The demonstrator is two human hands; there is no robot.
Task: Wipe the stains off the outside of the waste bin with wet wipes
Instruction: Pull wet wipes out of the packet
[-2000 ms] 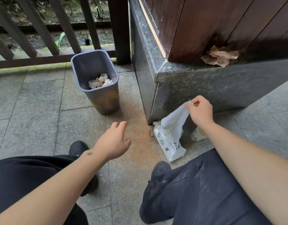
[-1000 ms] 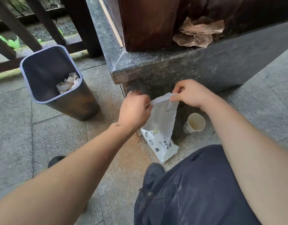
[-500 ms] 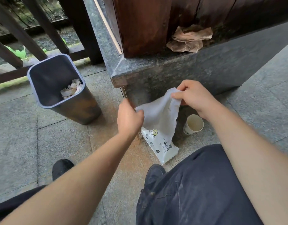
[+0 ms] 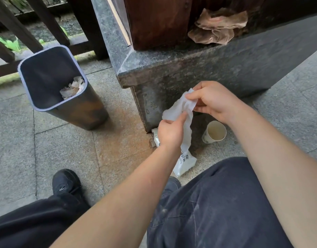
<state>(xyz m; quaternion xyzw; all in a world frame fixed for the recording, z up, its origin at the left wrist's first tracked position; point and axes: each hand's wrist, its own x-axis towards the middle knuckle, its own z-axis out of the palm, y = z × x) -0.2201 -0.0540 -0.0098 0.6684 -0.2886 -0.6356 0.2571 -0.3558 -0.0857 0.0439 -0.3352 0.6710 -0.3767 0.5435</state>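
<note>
A grey waste bin (image 4: 77, 111) stands on the paved floor at the left, with brown stains on its near side and crumpled paper inside. Both my hands hold one white wet wipe (image 4: 182, 110) in the air to the right of the bin. My right hand (image 4: 213, 101) pinches its upper end and my left hand (image 4: 170, 133) grips its lower part. Below them the white wet wipe pack (image 4: 186, 161) lies on the floor, partly hidden by my left wrist.
A paper cup (image 4: 214, 132) stands on the floor right of the pack. A grey stone plinth (image 4: 225, 68) with a wooden post rises behind my hands, crumpled brown paper (image 4: 216, 27) on its ledge. A dark wooden railing (image 4: 29, 29) runs behind the bin. My shoe (image 4: 65, 181) rests lower left.
The wipe came fully out of the pack, was spread wide between both hands, and is now bunched together. My left hand came over from the bin side to take hold of it.
</note>
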